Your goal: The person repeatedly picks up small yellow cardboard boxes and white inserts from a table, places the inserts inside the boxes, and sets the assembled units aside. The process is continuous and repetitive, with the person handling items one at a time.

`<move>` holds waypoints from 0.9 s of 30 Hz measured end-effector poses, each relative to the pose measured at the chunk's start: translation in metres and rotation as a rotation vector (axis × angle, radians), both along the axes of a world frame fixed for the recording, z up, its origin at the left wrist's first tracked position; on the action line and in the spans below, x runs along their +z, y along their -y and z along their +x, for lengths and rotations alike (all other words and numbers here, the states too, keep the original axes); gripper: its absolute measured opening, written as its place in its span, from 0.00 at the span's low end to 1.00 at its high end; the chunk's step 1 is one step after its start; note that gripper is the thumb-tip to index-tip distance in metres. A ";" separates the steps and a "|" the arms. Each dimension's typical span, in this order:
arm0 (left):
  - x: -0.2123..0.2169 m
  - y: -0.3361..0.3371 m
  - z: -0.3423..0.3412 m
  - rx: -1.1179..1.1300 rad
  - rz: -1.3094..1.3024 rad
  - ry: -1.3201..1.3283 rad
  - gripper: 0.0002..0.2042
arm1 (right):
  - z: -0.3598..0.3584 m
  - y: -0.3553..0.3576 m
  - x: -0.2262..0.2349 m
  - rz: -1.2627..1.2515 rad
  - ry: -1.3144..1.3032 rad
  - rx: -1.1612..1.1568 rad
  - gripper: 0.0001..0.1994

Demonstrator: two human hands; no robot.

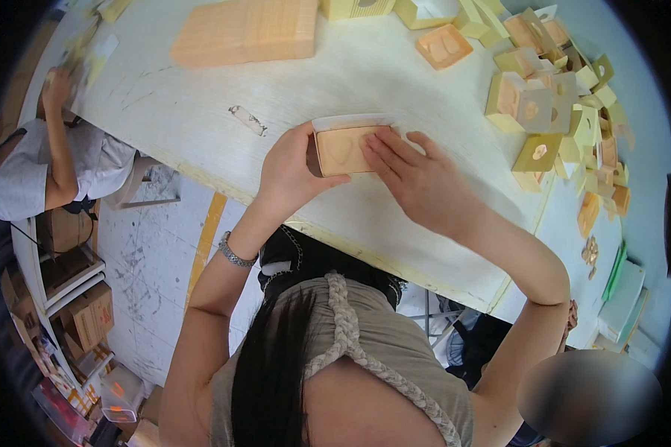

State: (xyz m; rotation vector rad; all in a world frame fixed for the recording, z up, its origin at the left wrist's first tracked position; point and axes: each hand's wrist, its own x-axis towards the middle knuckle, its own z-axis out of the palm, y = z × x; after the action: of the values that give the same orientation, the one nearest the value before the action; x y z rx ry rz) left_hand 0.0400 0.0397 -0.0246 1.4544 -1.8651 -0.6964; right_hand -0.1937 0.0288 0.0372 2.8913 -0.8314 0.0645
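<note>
Two hands are meeting over one small tan box insert (341, 151), and we are placing everything by that insert. Largest first: the pale wooden table (201, 112) is carrying it near its front edge, a flat stack of tan cardboard sheets (246, 31) is lying well beyond it toward the far side, and a heap of yellow and tan folded boxes (559, 112) is spreading off to its right.

We are gripping the insert's left end with our left hand (291, 173), thumb and fingers clamped on that short side. Our right hand (417, 182) is coming in from the right, its fingers (380, 153) held together and flat, pressing on the insert's top face. A pale sleeve is showing along its far edge.

We are seeing the insert's long axis running left to right, face up, with both hands touching it.
</note>
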 end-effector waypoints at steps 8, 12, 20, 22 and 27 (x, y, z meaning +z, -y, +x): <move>-0.005 0.001 0.000 -0.010 -0.083 0.061 0.38 | 0.005 -0.029 0.003 -0.241 -0.164 -0.111 0.22; 0.002 -0.002 -0.001 -0.036 0.004 0.036 0.40 | -0.006 -0.031 -0.009 -0.194 -0.048 -0.140 0.17; 0.005 -0.004 -0.004 -0.046 0.046 0.051 0.36 | 0.041 -0.009 -0.009 0.053 0.335 -0.005 0.21; 0.001 -0.002 -0.002 -0.064 -0.012 0.045 0.36 | 0.047 -0.009 -0.025 0.138 0.319 -0.084 0.24; 0.007 0.002 -0.002 -0.114 -0.035 0.062 0.34 | 0.046 -0.008 -0.035 0.069 0.287 -0.045 0.25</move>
State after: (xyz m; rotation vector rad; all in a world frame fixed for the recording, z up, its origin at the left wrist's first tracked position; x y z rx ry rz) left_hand 0.0380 0.0381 -0.0180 1.3700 -2.0101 -0.6760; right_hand -0.1473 0.0370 0.0026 2.9686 -0.9600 0.4651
